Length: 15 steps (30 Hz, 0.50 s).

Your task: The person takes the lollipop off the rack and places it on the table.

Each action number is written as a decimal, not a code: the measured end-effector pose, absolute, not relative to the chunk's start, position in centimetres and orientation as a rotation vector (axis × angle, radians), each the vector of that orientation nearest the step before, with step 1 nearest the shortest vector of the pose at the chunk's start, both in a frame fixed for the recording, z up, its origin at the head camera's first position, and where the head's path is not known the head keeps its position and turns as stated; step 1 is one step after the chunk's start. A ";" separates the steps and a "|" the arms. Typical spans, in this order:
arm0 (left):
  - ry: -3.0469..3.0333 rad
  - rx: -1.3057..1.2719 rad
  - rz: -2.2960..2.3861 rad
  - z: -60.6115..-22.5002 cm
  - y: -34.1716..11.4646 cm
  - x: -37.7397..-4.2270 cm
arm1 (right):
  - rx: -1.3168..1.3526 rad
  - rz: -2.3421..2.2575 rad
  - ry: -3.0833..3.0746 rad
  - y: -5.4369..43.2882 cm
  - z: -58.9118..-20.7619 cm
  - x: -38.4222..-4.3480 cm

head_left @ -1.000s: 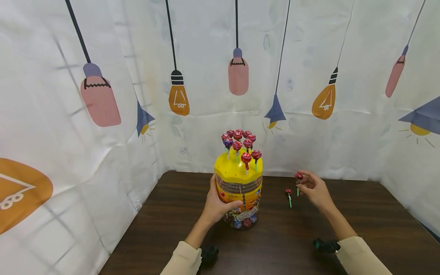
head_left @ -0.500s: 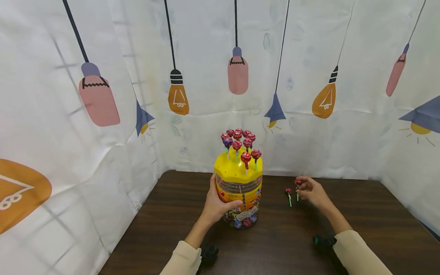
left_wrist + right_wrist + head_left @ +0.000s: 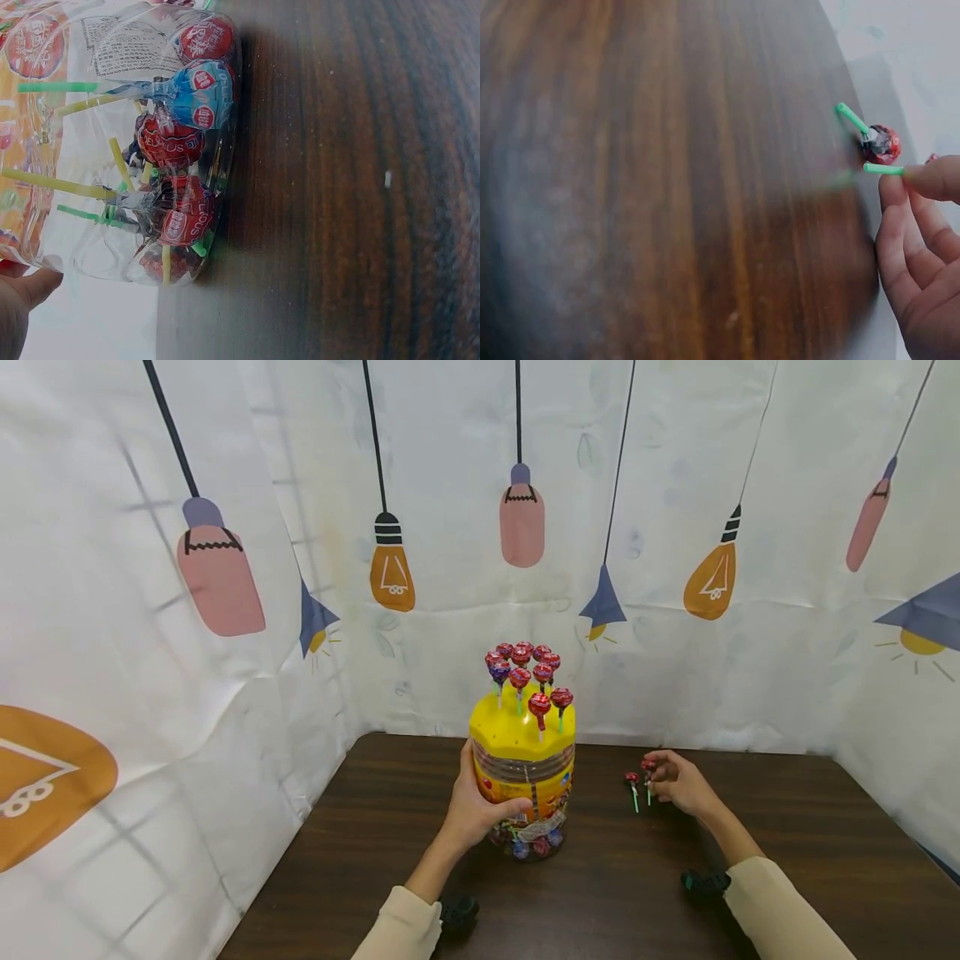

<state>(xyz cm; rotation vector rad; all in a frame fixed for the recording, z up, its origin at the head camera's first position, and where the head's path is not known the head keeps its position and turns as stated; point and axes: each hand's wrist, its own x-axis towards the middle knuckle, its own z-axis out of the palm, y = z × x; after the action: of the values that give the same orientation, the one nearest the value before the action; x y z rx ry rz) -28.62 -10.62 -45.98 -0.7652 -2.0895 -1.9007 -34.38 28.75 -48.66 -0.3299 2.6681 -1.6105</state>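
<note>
Lollipop [image 3: 647, 766] pinched in right hand [image 3: 681, 783], stick down, 3 o'clock of the jar [image 3: 525, 768] — can't tell if it touches the counter [image 3: 600, 893]. Loose lollipop [image 3: 632, 777] lies just beside, at its 8 o'clock — left hand [image 3: 474, 808] grips the jar.

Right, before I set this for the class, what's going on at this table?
A person's left hand grips the jar, which stands on the table with lollipops sticking up from its yellow lid. The right hand pinches another lollipop, stick down; whether it touches the table is hard to tell. One more lollipop lies beside it.
</note>
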 end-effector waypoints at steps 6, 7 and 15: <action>-2.086 -0.771 -1.903 -45.9 -10.6 -28.6 | -0.338 -1.586 2.688 28.9 -48.9 -34.5; -2.088 -0.769 -1.903 -45.9 -10.6 -28.6 | -0.340 -1.583 2.694 29.0 -49.0 -34.5; -2.103 -0.754 -1.906 -46.0 -10.6 -28.6 | -0.362 -1.520 2.737 29.5 -49.3 -34.8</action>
<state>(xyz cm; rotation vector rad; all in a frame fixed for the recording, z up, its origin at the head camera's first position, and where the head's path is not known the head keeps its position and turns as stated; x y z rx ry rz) -28.64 -10.59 -45.98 -0.7543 -2.1029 -1.9058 -34.83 29.49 -49.27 -0.3623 2.7366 -1.5200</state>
